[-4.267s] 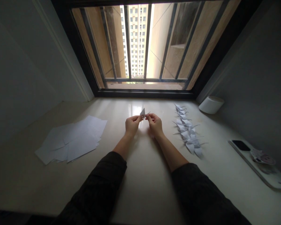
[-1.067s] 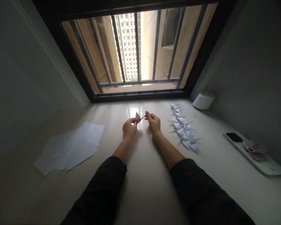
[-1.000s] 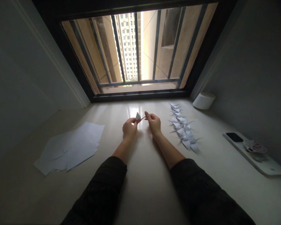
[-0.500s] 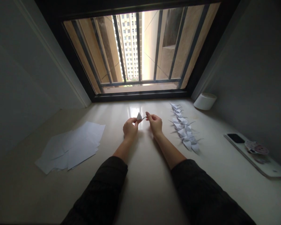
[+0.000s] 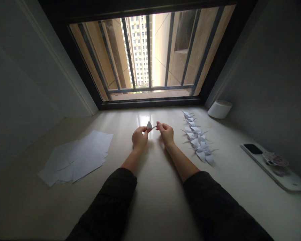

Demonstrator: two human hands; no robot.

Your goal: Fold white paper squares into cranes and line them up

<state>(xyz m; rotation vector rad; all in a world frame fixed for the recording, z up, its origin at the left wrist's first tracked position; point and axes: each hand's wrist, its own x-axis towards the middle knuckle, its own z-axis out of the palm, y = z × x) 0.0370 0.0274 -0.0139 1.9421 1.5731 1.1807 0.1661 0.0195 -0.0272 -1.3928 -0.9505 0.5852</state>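
Between my hands, near the window, is a small white paper crane [image 5: 149, 125], partly folded. My left hand [image 5: 139, 136] pinches its body, with a pointed flap standing up above the thumb. The fingertips of my right hand [image 5: 166, 132] are closed on a thin point that sticks out of the paper to the right. My fingers hide part of the folds. To the right of my hands, several finished white paper cranes [image 5: 196, 136] stand close together in a row.
Loose white paper sheets [image 5: 77, 155] lie in an overlapping pile on the left of the pale sill [image 5: 155, 201]. A white cylindrical object [image 5: 220, 109] sits in the far right corner. A phone [image 5: 273, 165] with a cartoon grip lies at the right, beside the wall.
Almost nothing differs. My right fingertips have shifted very slightly at the thin paper point, and my left hand keeps its hold.
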